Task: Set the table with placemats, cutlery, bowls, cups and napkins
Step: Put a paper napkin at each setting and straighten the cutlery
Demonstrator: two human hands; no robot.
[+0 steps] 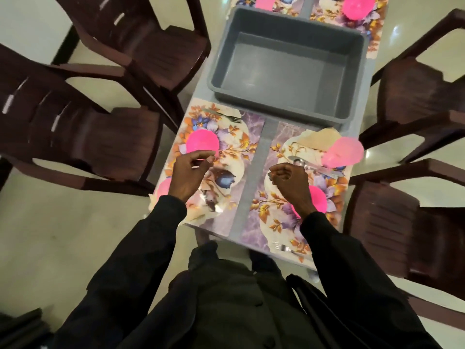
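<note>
Two floral placemats, the left placemat and the right placemat, lie side by side on the near end of the table. The left one bears a pink bowl, a fork and a pink cup. The right one bears a pink bowl on a beige napkin, a spoon and knife, a pink cup and a fork. My left hand hovers with thumb and forefinger pinched by the left bowl's near rim; anything held is hidden. My right hand is curled above the right mat, holding nothing visible.
An empty grey tub stands mid-table beyond the mats. Farther placemats carry a pink bowl. Dark brown plastic chairs crowd both sides: one chair on the left, another chair on the right. Pale tiled floor lies around the table.
</note>
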